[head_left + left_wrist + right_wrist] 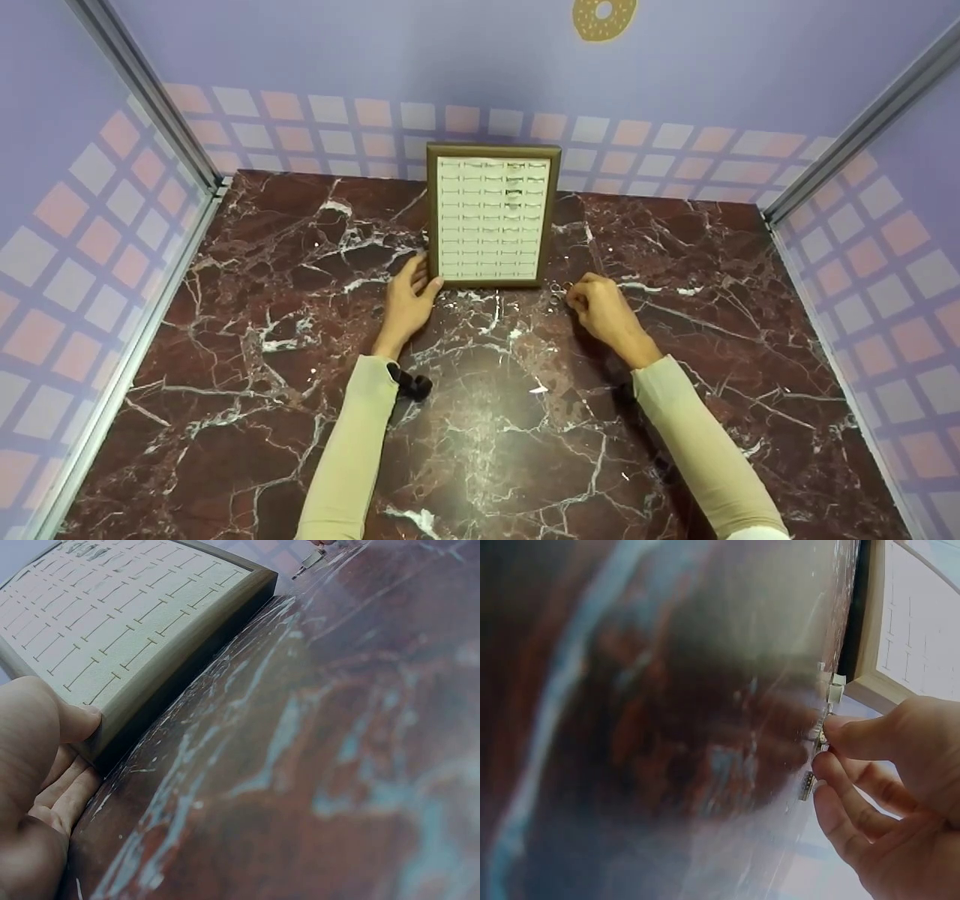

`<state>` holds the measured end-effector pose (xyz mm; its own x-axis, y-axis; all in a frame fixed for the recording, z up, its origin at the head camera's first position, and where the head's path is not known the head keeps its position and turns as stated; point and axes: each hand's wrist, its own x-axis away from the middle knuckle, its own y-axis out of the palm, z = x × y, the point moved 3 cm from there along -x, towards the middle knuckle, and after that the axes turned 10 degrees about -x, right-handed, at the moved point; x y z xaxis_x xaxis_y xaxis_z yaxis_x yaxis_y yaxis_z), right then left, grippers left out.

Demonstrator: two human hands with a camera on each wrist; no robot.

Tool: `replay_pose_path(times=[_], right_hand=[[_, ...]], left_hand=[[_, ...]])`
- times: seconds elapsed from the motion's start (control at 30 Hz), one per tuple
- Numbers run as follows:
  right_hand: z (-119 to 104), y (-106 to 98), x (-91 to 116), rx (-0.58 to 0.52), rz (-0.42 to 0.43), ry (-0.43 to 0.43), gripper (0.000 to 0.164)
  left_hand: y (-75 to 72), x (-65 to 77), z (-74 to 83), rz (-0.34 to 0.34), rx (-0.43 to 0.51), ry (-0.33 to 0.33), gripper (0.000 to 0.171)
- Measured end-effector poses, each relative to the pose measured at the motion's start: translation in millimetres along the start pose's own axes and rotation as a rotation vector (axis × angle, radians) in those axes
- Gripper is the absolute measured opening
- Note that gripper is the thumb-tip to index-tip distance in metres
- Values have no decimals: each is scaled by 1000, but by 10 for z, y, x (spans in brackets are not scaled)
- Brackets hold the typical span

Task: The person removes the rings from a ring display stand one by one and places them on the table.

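Note:
A wood-framed ring display board with rows of slits in its pale pad leans upright near the back wall. Several rings sit in one column, high on its right side. My left hand grips the board's lower left corner, thumb on the front of the frame and fingers around the side. Just right of the board, my right hand pinches a small ring at the tabletop between thumb and fingertips. Beside it lie a squarish silver ring and a dark studded ring.
The dark red marble tabletop has white veins. Purple panels with pink and white squares stand at the back and both sides, joined by metal corner posts. A black wrist camera is strapped at my left sleeve.

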<state>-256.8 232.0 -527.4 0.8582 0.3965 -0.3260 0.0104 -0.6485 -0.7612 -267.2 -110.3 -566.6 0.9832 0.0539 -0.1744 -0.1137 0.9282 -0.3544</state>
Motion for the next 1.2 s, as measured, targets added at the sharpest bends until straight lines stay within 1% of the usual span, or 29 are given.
replay_pose_path(times=[0.17,0.33,0.47,0.57,0.87,1.2], right_hand=[[3,8,-1,10,-14,-9,17],[-5,5,-4,5,-26,0,16],[-12,-5,-17,13,-22,-12,16],[-36,-35,-43,-4,-8,-13,13],[-200,-165,-212,-65,90,2,12],[-478,-230,-561,-124,263,-122,13]], left_hand=[[-7,3,2,-5,-19,-3,57],[-11,3,6,-9,-12,-5,58],[-9,-11,1,-7,0,-4,57],[-10,-17,-7,-1,5,-5,56],[-12,-7,-7,13,3,12,57],[1,-4,-8,14,-6,8,57]])
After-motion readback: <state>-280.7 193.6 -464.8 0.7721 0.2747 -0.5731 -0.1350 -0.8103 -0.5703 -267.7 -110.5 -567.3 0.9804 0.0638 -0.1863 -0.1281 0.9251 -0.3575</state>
